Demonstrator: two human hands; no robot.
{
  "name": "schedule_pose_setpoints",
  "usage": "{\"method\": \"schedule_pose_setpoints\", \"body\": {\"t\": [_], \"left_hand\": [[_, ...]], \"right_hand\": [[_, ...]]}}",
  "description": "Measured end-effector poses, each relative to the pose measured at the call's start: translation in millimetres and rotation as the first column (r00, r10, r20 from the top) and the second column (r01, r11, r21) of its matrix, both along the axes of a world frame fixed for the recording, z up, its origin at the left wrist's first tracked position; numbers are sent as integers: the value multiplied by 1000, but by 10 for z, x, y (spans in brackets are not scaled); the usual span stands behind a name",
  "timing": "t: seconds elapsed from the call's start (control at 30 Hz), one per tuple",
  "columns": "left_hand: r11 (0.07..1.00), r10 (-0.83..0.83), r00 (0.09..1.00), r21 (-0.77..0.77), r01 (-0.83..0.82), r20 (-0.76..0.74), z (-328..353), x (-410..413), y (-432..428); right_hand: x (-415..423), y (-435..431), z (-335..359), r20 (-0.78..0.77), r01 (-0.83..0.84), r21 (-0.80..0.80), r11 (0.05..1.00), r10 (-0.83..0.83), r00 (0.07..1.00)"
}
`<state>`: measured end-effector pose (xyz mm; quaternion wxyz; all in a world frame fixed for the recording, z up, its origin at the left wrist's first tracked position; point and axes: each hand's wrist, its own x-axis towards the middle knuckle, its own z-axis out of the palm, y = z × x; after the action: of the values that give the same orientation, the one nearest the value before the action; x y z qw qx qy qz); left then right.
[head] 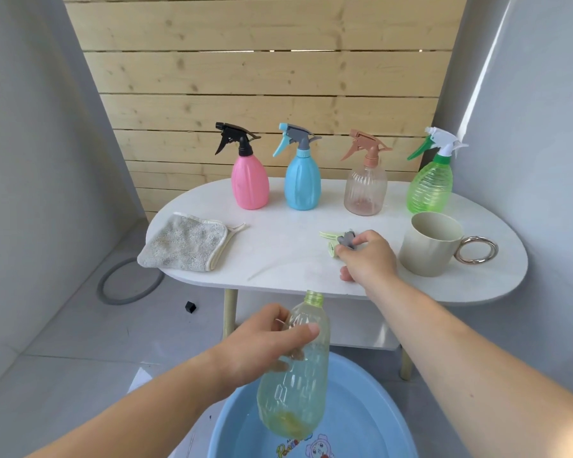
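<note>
- Bottle [298, 385]: uncapped, pale yellow-green. Your left hand [262, 342] wraps fingers and thumb round its upper body. You hold it above the basin [361, 408], long axis near upright, open neck [314, 296] aimed toward the table [278, 226].
- Spray head [336, 242]: on the table, pinched by your right hand [368, 259]. It lies beyond and right of the neck, well apart.

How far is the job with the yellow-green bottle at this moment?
Done: the yellow-green bottle has a bare neck, its spray head off. In hand: the left hand grips the bottle above the blue basin; the right hand pinches the spray head on the table. Left, probably: screwing the head onto it.
</note>
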<state>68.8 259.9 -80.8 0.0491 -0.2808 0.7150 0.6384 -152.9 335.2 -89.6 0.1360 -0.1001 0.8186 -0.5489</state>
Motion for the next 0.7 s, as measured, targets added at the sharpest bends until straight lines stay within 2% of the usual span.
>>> {"method": "schedule_pose_setpoints", "body": {"t": [0.13,0.2,0.3,0.4,0.47,0.5,0.57,0.63,0.7], "left_hand": [[1000,7,1000,-18,-7,-6,-9,-5,-4],[1000,6,1000,-18,-7,-15,-3,-14,6],[1000,-6,1000,-25,6,-26,11,-52,55],[999,-27,999,-36,26,-41,40,-117,152],[998,-46,998,-45,43,-51,55,-166,226],[998,-55,997,-47,52,-57,56,-184,262],[997,-69,995,-49,66,-70,52,-223,342],[996,-80,994,-50,76,-80,42,-258,406],[995,-86,992,-50,82,-88,42,-285,461]], "right_hand": [[58,142,107,-74,-123,172,977,137,988],[99,251,216,-127,-129,217,968,159,979],[65,481,422,-279,-13,174,985,61,958],[-76,839,600,-515,179,121,976,-92,852],[-211,1133,633,-576,294,84,952,-194,794],[-310,1272,596,-577,332,94,939,-221,787],[-515,1497,490,-529,357,253,899,-181,829],[-641,1636,413,-376,276,378,884,-126,918],[-644,1691,376,-197,161,335,928,-98,975]]}}
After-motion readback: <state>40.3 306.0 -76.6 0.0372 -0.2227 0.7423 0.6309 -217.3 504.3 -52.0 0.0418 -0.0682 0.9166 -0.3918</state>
